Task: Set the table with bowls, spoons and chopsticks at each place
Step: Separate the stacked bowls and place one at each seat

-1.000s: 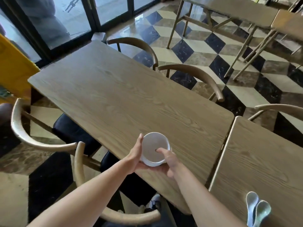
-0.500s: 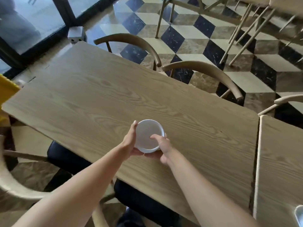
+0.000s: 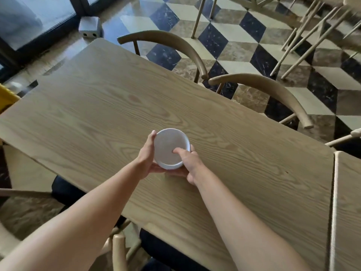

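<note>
A white bowl (image 3: pixel 168 147) is held over the middle of the long wooden table (image 3: pixel 97 106). My left hand (image 3: pixel 147 155) cups its left side and underside, fingers stretched along the rim. My right hand (image 3: pixel 188 159) grips the right rim, with the thumb hooked inside the bowl. Whether the bowl touches the tabletop is hidden by my hands. No spoons or chopsticks are in view.
Two curved-back wooden chairs (image 3: pixel 175 44) (image 3: pixel 273 90) stand along the table's far side, and chairs with dark seats (image 3: pixel 66 190) are tucked in on the near side. A second table (image 3: pixel 349 202) abuts at the right. Glass doors (image 3: pixel 29 18) lie far left.
Both hands have carried the bowl further over the table, from near its front edge toward the middle. The view has tilted down and left, and the spoons on the right table have left the frame.
</note>
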`<state>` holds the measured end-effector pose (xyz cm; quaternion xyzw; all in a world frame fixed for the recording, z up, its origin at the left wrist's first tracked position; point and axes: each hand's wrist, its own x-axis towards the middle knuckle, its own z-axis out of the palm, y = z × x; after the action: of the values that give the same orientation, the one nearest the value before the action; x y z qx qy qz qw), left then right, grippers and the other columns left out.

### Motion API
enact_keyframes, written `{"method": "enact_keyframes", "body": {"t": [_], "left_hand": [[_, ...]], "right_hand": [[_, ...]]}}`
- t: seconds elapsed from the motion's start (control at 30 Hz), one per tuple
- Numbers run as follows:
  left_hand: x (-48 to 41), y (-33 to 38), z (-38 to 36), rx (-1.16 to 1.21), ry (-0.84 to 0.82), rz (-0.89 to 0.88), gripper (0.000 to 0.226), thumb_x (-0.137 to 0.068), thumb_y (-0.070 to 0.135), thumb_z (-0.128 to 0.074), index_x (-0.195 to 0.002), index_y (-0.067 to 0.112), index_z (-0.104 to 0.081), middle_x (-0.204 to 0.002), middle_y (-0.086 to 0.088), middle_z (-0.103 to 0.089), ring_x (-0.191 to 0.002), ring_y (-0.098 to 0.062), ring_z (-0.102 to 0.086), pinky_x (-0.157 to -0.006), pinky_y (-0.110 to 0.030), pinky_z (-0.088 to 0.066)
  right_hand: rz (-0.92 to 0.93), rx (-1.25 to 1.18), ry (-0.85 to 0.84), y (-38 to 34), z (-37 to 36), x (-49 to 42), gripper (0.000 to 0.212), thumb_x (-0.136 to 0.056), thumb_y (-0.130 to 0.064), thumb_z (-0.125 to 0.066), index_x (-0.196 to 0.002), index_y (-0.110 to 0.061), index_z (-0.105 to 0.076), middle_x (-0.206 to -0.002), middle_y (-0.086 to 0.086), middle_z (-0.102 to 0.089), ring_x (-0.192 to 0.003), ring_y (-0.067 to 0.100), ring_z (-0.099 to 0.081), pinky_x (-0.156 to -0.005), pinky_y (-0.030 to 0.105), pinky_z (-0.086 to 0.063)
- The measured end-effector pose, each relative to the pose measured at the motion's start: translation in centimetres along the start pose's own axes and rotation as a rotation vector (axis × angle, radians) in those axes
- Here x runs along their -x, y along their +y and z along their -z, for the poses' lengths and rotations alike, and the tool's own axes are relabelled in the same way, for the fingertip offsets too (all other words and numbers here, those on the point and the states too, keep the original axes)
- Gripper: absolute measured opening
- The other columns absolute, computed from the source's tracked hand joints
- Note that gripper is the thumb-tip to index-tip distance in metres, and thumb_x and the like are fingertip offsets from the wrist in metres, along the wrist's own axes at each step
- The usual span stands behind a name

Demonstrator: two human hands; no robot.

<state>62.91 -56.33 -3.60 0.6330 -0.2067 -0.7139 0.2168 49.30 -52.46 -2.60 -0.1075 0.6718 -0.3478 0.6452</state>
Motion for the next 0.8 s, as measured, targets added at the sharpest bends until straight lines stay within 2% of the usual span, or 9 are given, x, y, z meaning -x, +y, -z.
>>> {"method": "enact_keyframes", "body": {"t": [0.1,0.23,0.33,0.43,0.5,0.6,0.67,0.73,0.8], "left_hand": [[0.2,0.3,0.5,-0.126,0.002,-0.016,0.063,-0.075,0.085,-0.040,-0.105,0.035,-0.062,-0.104,-0.009,-0.071,-0.078,-0.035,-0.076,-0.065,-0.046,-0.062],[0.6,0.9,1.1,-0.277,0.039,-0.092,0.053,-0.088,0.078,-0.033,-0.107,0.036,-0.058,-0.100,0.001,-0.067,-0.083,-0.032,-0.072,-0.060,-0.040,-0.061],[0.8,0.8,1.5,-0.389,0.120,-0.243,0.044,-0.094,0.068,-0.037,-0.109,0.036,-0.062,-0.103,-0.001,-0.067,-0.082,-0.021,-0.069,-0.056,-0.033,-0.059],[1.0,0.2,1.8,-0.407,0.163,-0.330,0.042,-0.097,0.061,-0.040,-0.108,0.030,-0.066,-0.099,-0.006,-0.068,-0.082,-0.021,-0.069,-0.056,-0.034,-0.059],[1.2,0.0,1.8,-0.386,0.168,-0.344,0.040,-0.098,0.057,-0.041,-0.109,0.028,-0.066,-0.101,-0.007,-0.067,-0.082,-0.024,-0.068,-0.058,-0.036,-0.059],[1.7,-0.5,1.7,-0.364,0.171,-0.360,0.034,-0.100,0.052,-0.041,-0.110,0.030,-0.064,-0.106,-0.003,-0.065,-0.081,-0.023,-0.066,-0.058,-0.036,-0.058],[2.1,-0.8,1.4,-0.419,0.201,-0.405,0.032,-0.101,0.048,-0.041,-0.110,0.031,-0.066,-0.100,-0.003,-0.065,-0.079,-0.026,-0.067,-0.058,-0.039,-0.061],[2.5,-1.0,1.1,-0.479,0.211,-0.484,0.027,-0.103,0.043,-0.039,-0.101,0.041,-0.066,-0.093,-0.003,-0.065,-0.078,-0.031,-0.069,-0.062,-0.043,-0.063],[2.9,-0.9,0.9,-0.466,0.214,-0.555,0.029,-0.103,0.038,-0.039,-0.106,0.048,-0.066,-0.090,0.002,-0.065,-0.079,-0.027,-0.066,-0.071,-0.045,-0.062]], "right_hand": [[0.005,0.097,0.012,-0.3,0.3,0.5,0.042,-0.087,-0.027,-0.066,-0.125,-0.029,-0.050,-0.107,0.007,-0.064,-0.089,0.034,-0.073,-0.065,0.051,-0.063],[0.146,0.351,0.105,-0.8,1.3,1.1,0.039,-0.088,-0.031,-0.062,-0.126,-0.023,-0.058,-0.113,0.004,-0.064,-0.105,0.028,-0.066,-0.087,0.052,-0.058],[0.321,0.602,0.268,-1.8,1.9,1.4,0.033,-0.086,-0.030,-0.064,-0.116,-0.017,-0.067,-0.110,0.007,-0.069,-0.105,0.028,-0.064,-0.093,0.044,-0.053],[0.481,0.805,0.381,-2.4,1.9,1.9,0.017,-0.086,-0.026,-0.061,-0.095,-0.016,-0.070,-0.096,0.007,-0.072,-0.095,0.029,-0.065,-0.083,0.034,-0.052],[0.517,0.861,0.411,-2.5,1.7,2.0,0.012,-0.086,-0.024,-0.057,-0.084,-0.015,-0.063,-0.090,0.010,-0.071,-0.089,0.034,-0.064,-0.073,0.033,-0.048],[0.489,0.998,0.396,-2.4,1.4,1.9,0.018,-0.092,-0.025,-0.050,-0.091,-0.010,-0.059,-0.100,0.019,-0.069,-0.094,0.039,-0.064,-0.070,0.032,-0.040],[0.490,1.017,0.370,-2.5,1.2,2.0,0.015,-0.095,-0.021,-0.045,-0.089,-0.010,-0.054,-0.105,0.022,-0.067,-0.097,0.039,-0.062,-0.069,0.031,-0.036],[0.501,1.001,0.359,-2.5,1.0,2.3,0.011,-0.096,-0.018,-0.043,-0.085,-0.014,-0.046,-0.105,0.023,-0.066,-0.096,0.040,-0.061,-0.068,0.031,-0.034],[0.508,0.971,0.354,-2.6,1.0,2.7,0.012,-0.096,-0.017,-0.043,-0.084,-0.015,-0.043,-0.105,0.025,-0.065,-0.096,0.040,-0.061,-0.069,0.031,-0.034]]}}
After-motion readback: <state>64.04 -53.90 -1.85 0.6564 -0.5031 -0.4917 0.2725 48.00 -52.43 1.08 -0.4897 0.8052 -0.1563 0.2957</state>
